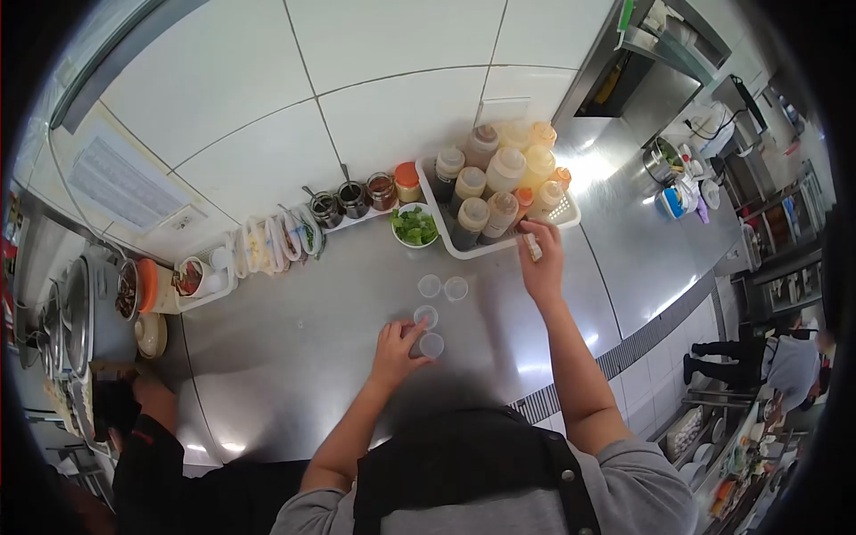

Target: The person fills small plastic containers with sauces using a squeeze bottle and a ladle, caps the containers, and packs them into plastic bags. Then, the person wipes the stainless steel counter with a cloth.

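My left hand (394,353) is over the steel counter, its thumb and index finger closed around a small clear plastic cup (432,345). Touching or right beside the index fingertip is another clear cup (426,316). Two more cups, a left one (430,285) and a right one (456,287), stand just behind. At the front right edge of a white basket (486,250) full of squeeze bottles (506,168), my right hand (544,263) has its fingers curled. Something small and pale (533,247) shows between them, too small to name.
A bowl of green leaves (415,226) sits left of the basket. Along the wall stand jars (353,198) with spoons and bagged portions (267,242). Another person's arm (153,401) reaches in at left. A steel pot (661,160) is at right.
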The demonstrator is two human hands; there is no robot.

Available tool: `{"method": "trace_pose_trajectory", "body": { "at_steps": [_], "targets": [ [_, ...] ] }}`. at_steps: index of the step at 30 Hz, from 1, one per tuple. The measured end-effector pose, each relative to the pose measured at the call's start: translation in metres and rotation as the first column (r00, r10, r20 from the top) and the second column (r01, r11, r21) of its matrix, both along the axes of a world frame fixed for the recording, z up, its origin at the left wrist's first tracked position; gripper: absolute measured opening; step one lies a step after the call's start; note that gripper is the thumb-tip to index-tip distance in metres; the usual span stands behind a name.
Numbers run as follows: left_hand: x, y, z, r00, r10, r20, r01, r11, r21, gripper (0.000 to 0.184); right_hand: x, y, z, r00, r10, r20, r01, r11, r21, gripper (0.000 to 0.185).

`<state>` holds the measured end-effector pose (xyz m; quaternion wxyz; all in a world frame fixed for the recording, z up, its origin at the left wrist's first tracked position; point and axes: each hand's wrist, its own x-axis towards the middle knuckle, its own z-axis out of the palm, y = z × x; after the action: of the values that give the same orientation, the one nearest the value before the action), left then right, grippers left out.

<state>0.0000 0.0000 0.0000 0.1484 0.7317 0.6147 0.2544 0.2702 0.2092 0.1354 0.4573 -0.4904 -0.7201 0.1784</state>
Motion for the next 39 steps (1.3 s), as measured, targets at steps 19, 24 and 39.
{"method": "trace_pose_trajectory", "body": {
  "at_steps": [19,24,39],
  "targets": [
    [0.084,0.117,0.048,0.983,0.174,-0.063,-0.181,0.974,-0.137,0.066,-0.092,0.078,0.065,0.842,0.19,0.505,-0.19,0.98,-0.052,0.039],
    [0.072,0.116,0.031,0.982,0.181,-0.052,-0.186,0.975,-0.123,0.059,-0.119,0.12,0.069,0.804,0.204,0.558,-0.22,0.975,-0.039,0.032],
    [-0.01,0.044,0.055,0.927,0.254,0.275,-0.285,0.955,0.082,0.058,-0.154,0.117,0.061,0.329,0.327,0.886,0.203,0.892,-0.404,0.064]
  ]
}}
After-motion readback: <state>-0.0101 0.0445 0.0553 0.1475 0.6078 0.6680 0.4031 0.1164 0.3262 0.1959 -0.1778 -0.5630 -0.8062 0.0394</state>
